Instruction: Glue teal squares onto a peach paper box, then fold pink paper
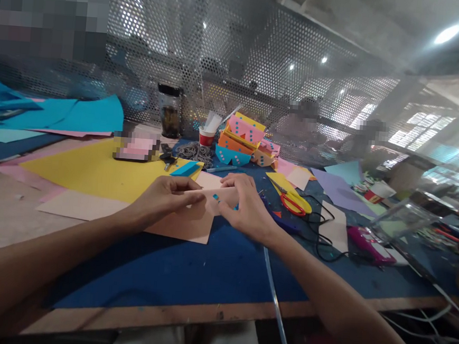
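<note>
Between my hands is a folded piece of peach paper (227, 195) with small blue squares on it, held just above the table. My left hand (174, 193) pinches its left end between thumb and fingers. At the other end, my right hand (243, 205) grips it, with fingers over the top and the thumb on the near face. A flat peach sheet (191, 224) lies under my hands. Behind them rest a blue paper strip (186, 168) and a large yellow sheet (94, 169).
Folded coloured paper pieces (242, 141) are stacked at the back, beside a red-and-white cup (206, 137) and a dark bottle (171, 112). Red-handled scissors (292, 203) lie to the right. A clear tube (275, 297) hangs over the edge of the blue mat (189, 280).
</note>
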A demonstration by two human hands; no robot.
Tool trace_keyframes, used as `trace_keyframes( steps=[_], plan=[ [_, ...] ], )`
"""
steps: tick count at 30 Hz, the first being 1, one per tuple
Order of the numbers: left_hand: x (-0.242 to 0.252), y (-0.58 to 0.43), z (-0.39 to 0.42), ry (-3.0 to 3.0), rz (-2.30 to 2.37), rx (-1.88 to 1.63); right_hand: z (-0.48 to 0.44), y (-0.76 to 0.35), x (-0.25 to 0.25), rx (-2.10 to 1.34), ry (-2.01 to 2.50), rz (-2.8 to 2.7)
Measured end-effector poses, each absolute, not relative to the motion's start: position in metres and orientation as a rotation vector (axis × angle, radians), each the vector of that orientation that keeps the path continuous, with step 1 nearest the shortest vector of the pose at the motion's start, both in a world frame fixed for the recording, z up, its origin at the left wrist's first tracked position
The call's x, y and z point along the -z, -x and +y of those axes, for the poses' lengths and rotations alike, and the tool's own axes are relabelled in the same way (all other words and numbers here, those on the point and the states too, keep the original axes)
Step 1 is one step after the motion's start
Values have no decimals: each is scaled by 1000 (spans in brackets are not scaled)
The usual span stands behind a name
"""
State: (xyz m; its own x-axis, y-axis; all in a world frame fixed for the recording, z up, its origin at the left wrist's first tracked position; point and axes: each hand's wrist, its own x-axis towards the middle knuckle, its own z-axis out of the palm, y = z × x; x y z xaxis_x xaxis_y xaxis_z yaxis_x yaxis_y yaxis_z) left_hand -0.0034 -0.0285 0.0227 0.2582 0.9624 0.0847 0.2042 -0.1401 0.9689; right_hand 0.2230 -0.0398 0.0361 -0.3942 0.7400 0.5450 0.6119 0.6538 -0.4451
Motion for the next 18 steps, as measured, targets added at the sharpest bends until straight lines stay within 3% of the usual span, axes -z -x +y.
trace_keyframes(
  steps=[18],
  plan=[
    [-21,5,-28,-1613,1103,-961,-43,-226,-45,-392,1017,-2166]
  ],
)
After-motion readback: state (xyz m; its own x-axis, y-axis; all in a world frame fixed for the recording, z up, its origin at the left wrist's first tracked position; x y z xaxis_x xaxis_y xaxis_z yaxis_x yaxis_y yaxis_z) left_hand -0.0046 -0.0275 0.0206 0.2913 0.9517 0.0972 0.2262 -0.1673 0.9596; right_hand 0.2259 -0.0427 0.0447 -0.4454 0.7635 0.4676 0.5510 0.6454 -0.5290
